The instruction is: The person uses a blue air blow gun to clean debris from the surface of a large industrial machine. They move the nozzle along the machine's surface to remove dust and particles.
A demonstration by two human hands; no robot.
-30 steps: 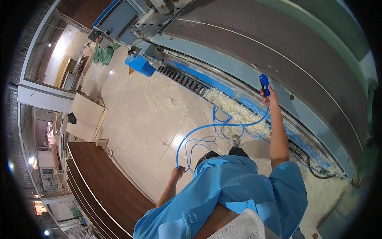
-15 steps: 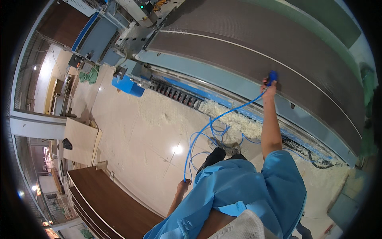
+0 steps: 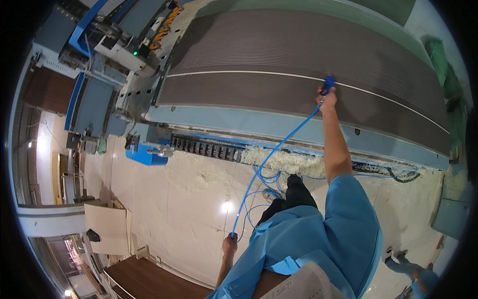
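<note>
My right hand (image 3: 326, 99) grips a blue air blow gun (image 3: 328, 83) and holds it out over the dark, finely grooved bed (image 3: 239, 55) of a large machine. A thin white line (image 3: 249, 73) runs along the bed, just by the gun's tip. From the gun's rear a blue air hose (image 3: 279, 145) slants down to my left hand (image 3: 229, 245), low and to the left, whose fingers are closed round it. Slack loops of the hose lie on the floor near my feet.
Pale shavings (image 3: 284, 159) are heaped along the machine's light blue edge, beside a black cable chain (image 3: 204, 147). The machine head (image 3: 127, 55) stands at the upper left. Brown boards (image 3: 154, 279) lie at the lower left. Another person (image 3: 413, 269) is at the lower right.
The view has turned and my body has shifted along the machine. The blow gun now reaches the white line. Another person shows more fully at the lower right.
</note>
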